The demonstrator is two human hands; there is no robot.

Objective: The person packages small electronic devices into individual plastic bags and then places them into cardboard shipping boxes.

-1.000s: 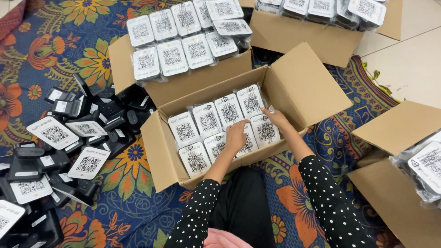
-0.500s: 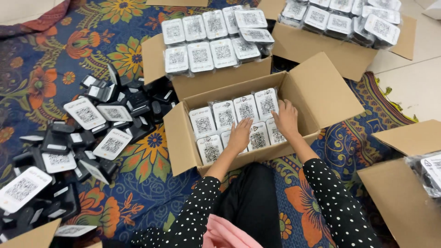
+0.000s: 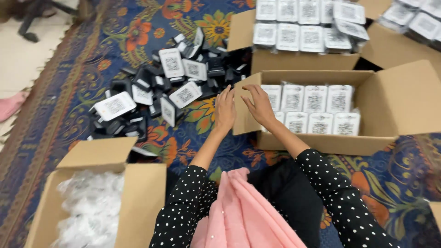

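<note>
Hands now outside box — empty

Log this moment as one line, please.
left hand: empty, by box flap | right hand: empty, over open box | box: white packets in rows | rug: loose pile

open carton: white-labelled packs in rows | rug: black packs heap

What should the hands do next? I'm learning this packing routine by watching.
Probably reach the left hand to the pile of loose black-and-white packets and take one: both hands are empty at the open box's flap, nearest that pile.
</note>
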